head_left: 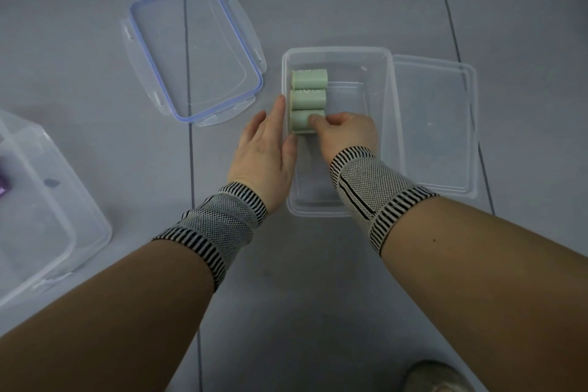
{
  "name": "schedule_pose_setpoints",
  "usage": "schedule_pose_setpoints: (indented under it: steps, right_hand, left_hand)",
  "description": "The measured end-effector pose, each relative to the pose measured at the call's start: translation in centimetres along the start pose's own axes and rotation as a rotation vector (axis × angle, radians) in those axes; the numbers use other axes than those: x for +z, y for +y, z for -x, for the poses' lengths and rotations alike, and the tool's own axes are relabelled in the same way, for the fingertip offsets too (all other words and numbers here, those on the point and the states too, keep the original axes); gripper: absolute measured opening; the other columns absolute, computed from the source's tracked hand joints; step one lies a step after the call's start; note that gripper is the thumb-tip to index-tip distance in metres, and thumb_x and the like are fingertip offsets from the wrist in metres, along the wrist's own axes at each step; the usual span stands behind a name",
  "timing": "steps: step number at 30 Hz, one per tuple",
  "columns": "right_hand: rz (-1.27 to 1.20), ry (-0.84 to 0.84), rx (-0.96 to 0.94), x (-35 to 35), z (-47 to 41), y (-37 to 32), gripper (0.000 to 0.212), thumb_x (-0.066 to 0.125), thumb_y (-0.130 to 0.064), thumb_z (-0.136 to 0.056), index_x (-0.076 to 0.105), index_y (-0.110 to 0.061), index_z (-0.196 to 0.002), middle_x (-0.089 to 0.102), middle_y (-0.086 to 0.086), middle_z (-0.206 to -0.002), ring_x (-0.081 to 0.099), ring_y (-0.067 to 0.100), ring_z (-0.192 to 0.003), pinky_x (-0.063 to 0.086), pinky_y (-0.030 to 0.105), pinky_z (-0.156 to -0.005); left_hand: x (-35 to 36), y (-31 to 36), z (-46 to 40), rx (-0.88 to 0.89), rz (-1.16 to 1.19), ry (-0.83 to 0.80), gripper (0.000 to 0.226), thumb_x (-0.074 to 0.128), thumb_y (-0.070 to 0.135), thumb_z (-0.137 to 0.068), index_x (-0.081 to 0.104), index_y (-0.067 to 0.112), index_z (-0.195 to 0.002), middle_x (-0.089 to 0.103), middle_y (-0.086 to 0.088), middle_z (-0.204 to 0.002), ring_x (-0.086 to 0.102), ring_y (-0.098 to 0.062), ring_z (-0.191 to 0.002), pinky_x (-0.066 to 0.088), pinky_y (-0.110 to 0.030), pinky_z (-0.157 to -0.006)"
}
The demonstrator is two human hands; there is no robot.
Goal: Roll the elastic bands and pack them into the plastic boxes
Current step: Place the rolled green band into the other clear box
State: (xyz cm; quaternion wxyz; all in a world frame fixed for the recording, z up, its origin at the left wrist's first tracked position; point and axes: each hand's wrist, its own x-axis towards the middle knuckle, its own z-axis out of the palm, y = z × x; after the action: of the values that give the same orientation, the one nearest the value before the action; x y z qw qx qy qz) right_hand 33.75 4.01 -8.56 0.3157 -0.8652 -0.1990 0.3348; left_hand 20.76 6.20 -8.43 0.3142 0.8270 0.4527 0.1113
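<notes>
Looking down, you see these, largest first:
Floor (318,312): grey panels with dark seams running away from you; everything sits on it.
Left box (44,200): a big clear plastic box at your left edge, partly out of view, with something purple (3,183) showing through its wall; what it is cannot be told.
Open box (375,73): the clear plastic box straight ahead of you, lid off, between your two hands.
Blue-sealed lid (197,48): a clear lid with a blue gasket, lying flat to the far left of the open box, apart from it.
Second lid (436,124): a plain clear lid lying just beside the open box on its right.
Wrist sleeves (219,226): knitted, striped black and white, one on each of your forearms.
Left hand (267,149): your fingers lie straight along the outside of the open box's left wall, holding nothing, the thumb at the rim.
Right hand (343,134): inside the open box, your thumb and curled fingers pinch the nearest roll.
Green rolls (308,100): three rolled elastic bands, pale green, lined up side by side against the box's left wall, touching one another.
Nearest roll (302,121): the one in your right-hand pinch, third in the row.
</notes>
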Motion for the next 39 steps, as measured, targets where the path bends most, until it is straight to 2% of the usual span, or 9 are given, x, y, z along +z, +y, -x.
schedule_pose_setpoints:
  steps: [7, 14, 19, 23, 29, 32, 36, 39]
  right_hand:
    - [0.027, 0.043, -0.030, 0.4, 0.4, 0.3, 0.025, 0.064, -0.038, -0.086, 0.072, -0.018, -0.101, 0.070, -0.004, -0.090, 0.062, 0.011, -0.078, 0.044, 0.021, -0.069]
    - [0.061, 0.036, -0.045, 0.6, 0.2, 0.3, 0.029, 0.063, -0.036, -0.086, 0.061, -0.018, -0.108, 0.061, -0.008, -0.089, 0.060, 0.012, -0.085, 0.046, 0.024, -0.078]
    - [0.064, 0.025, -0.048, 0.6, 0.2, 0.4, 0.026, 0.063, -0.039, -0.083, 0.065, -0.018, -0.099, 0.065, -0.005, -0.087, 0.063, 0.017, -0.085, 0.050, 0.028, -0.078]
    - [0.043, 0.016, -0.036, 0.4, 0.1, 0.4, 0.032, 0.064, -0.040, -0.082, 0.065, -0.017, -0.104, 0.068, -0.002, -0.096, 0.063, 0.017, -0.089, 0.051, 0.031, -0.082]
    - [0.012, 0.000, -0.048, 0.1, 0.3, 0.4, 0.033, 0.064, -0.039, -0.083, 0.063, -0.016, -0.107, 0.061, -0.005, -0.091, 0.062, 0.016, -0.089, 0.047, 0.025, -0.077]
    - [0.006, 0.011, -0.060, -0.1, 0.4, 0.3, 0.038, 0.064, -0.039, -0.083, 0.061, -0.015, -0.113, 0.062, -0.004, -0.097, 0.061, 0.015, -0.093, 0.045, 0.024, -0.080]
    - [0.026, 0.032, -0.120, -1.1, 1.2, -0.2, 0.040, 0.063, -0.038, -0.085, 0.058, -0.018, -0.119, 0.063, -0.004, -0.105, 0.059, 0.012, -0.093, 0.042, 0.022, -0.080]
    - [0.010, 0.024, -0.197, -3.2, 2.5, -1.1, 0.036, 0.064, -0.036, -0.086, 0.058, -0.021, -0.118, 0.061, -0.006, -0.102, 0.059, 0.011, -0.092, 0.047, 0.026, -0.085]
  left_hand:
    - [0.1, 0.0, 0.0, -0.008, -0.004, -0.010, 0.061, 0.025, 0.032, -0.093, 0.013, 0.010, -0.149, 0.038, -0.010, -0.147, 0.021, -0.024, -0.139, 0.015, -0.028, -0.114]
    - [0.1, -0.1, 0.0, -0.005, -0.005, -0.009, 0.061, 0.026, 0.031, -0.093, 0.014, 0.010, -0.149, 0.040, -0.011, -0.145, 0.023, -0.025, -0.139, 0.016, -0.030, -0.115]
    - [-0.1, 0.0, 0.0, 0.000, 0.005, 0.008, 0.055, 0.032, 0.023, -0.098, 0.014, 0.009, -0.149, 0.040, -0.012, -0.144, 0.022, -0.023, -0.138, 0.017, -0.033, -0.116]
    - [-0.1, 0.0, 0.0, -0.013, -0.006, -0.005, 0.058, 0.030, 0.029, -0.096, 0.015, 0.011, -0.149, 0.038, -0.009, -0.146, 0.021, -0.023, -0.139, 0.016, -0.029, -0.115]
    - [-0.1, 0.0, 0.0, -0.024, 0.009, -0.005, 0.063, 0.027, 0.034, -0.092, 0.015, 0.010, -0.149, 0.035, -0.008, -0.148, 0.021, -0.023, -0.140, 0.014, -0.026, -0.113]
    - [-0.1, -0.1, 0.0, -0.021, 0.018, -0.003, 0.061, 0.029, 0.033, -0.094, 0.016, 0.008, -0.149, 0.035, -0.009, -0.149, 0.022, -0.024, -0.140, 0.014, -0.025, -0.113]
    - [-0.5, 0.0, 0.3, -0.003, 0.015, 0.022, 0.063, 0.031, 0.035, -0.093, 0.019, 0.006, -0.148, 0.033, -0.010, -0.149, 0.025, -0.025, -0.139, 0.017, -0.030, -0.115]
    - [-1.4, 0.6, 0.5, 0.051, -0.065, 0.052, 0.062, 0.029, 0.039, -0.094, 0.023, 0.005, -0.146, 0.031, -0.011, -0.151, 0.026, -0.025, -0.140, 0.010, -0.027, -0.116]
